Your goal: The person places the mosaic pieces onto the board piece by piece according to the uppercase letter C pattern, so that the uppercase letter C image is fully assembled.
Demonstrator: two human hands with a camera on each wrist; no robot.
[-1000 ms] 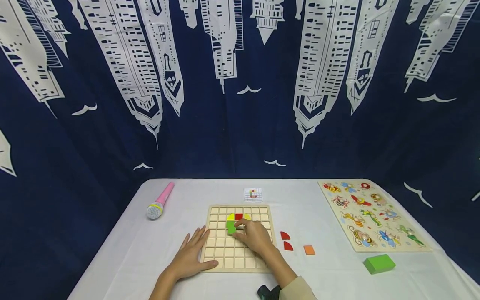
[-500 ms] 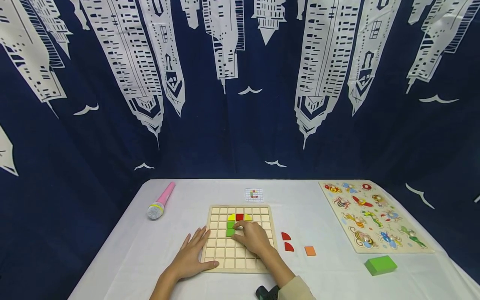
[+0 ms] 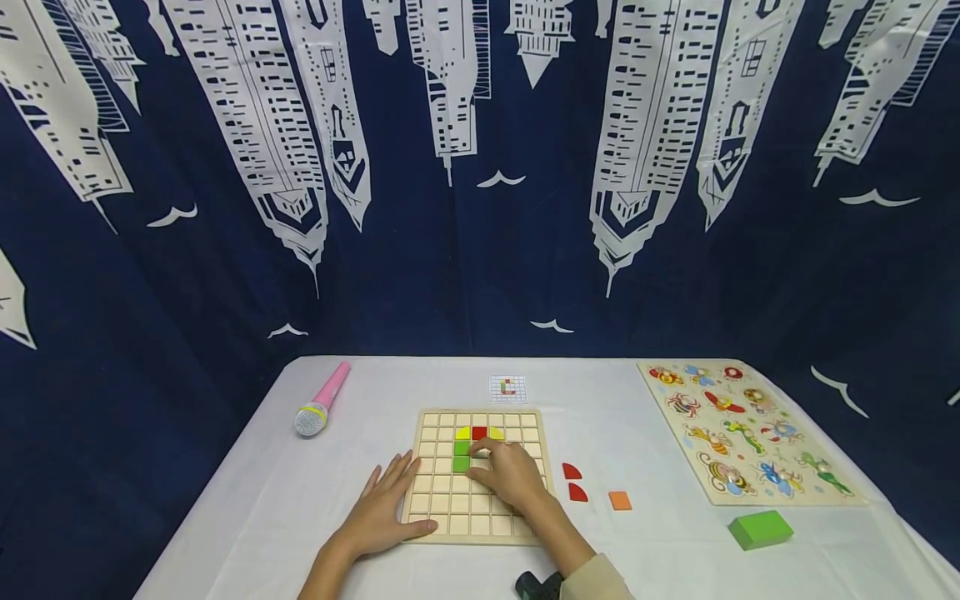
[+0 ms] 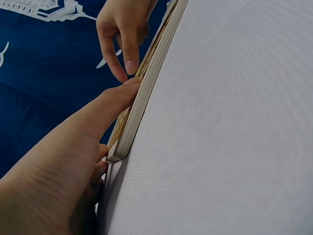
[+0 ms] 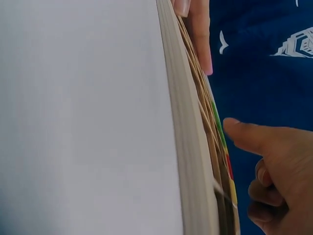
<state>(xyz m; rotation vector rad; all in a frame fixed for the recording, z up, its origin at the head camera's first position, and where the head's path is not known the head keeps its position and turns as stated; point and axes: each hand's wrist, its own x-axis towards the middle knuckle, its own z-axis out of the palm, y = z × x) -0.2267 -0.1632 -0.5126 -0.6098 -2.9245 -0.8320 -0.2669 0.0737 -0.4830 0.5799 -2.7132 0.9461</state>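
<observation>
A wooden grid board (image 3: 441, 505) lies on the white table. My left hand (image 3: 382, 510) rests along its left side, fingers spread and thumb on the near edge; the thumb lies over that edge in the left wrist view. Two green square tiles (image 3: 461, 464) sit flat in neighbouring cells, one behind the other. Behind them are a red square tile (image 3: 478, 433) and two yellow rounded tiles (image 3: 462, 434), one on each side. Over the board is my right hand (image 3: 512, 477), index finger and thumb apart at the right side of the green tiles. Its other fingers are curled in the right wrist view (image 5: 274, 181).
Behind the board lies a small pattern card (image 3: 507, 388). Two red quarter-round tiles (image 3: 572, 472) and an orange square tile (image 3: 620, 500) lie right. Farther right are a green block (image 3: 760, 530) and an insect puzzle board (image 3: 712, 467). A pink microphone (image 3: 322, 402) lies left, a dark object (image 3: 537, 586) in front.
The nearer green tile, tilted in my right fingers a second ago, now lies flat and aligned in its cell. My right fingers have loosened slightly; the left hand stays put.
</observation>
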